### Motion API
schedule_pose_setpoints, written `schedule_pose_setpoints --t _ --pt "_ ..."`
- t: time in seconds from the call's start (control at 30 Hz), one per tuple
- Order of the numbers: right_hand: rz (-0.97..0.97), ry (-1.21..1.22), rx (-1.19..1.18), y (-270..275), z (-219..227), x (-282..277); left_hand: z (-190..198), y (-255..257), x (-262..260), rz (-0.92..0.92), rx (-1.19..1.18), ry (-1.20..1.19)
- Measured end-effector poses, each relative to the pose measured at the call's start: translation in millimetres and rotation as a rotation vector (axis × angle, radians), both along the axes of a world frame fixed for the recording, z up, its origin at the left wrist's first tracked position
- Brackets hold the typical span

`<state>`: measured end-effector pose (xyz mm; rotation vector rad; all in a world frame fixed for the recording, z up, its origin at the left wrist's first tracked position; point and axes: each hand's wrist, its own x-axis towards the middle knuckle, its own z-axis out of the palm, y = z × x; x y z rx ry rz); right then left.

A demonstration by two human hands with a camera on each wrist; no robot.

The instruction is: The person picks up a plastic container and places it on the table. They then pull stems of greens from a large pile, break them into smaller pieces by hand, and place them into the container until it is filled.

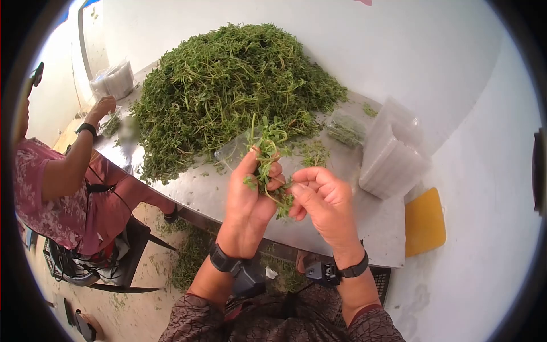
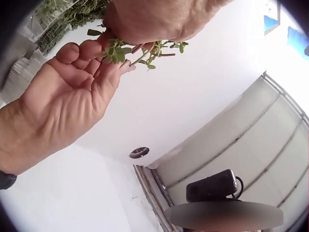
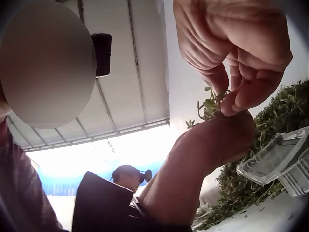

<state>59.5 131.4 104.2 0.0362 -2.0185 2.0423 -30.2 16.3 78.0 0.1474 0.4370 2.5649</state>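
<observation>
The left hand grips a small bunch of green leafy stems, its fingers curled round them in front of the large heap of greens. Close beside it, the right hand pinches the lower end of the bunch between thumb and forefinger. In the right wrist view the right hand holds leaves at its fingertips, against the left hand. Leaves show between both hands in the left wrist view. An open clear plastic box lies behind the left hand, partly hidden.
On the metal table stand stacked clear containers at the right, beside a filled box. Another stack is at the far left, near a seated person. A yellow board is at the table's right end.
</observation>
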Motion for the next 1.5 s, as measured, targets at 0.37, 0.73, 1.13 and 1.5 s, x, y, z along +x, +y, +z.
schedule_pose_setpoints --t 0.37,0.73,1.13,1.5 --pt "-0.224 0.219 0.281 27 -5 -22 -11 3 15 0.093 -0.169 0.038" --pt "-0.137 0.162 0.436 23 -3 -25 -6 6 28 0.124 -0.338 0.090" --pt "-0.349 0.106 0.245 24 -5 -24 -18 2 24 0.088 -0.440 0.144" --pt "-0.272 0.183 -0.133 36 -11 -33 -10 3 26 0.097 -0.482 0.049"
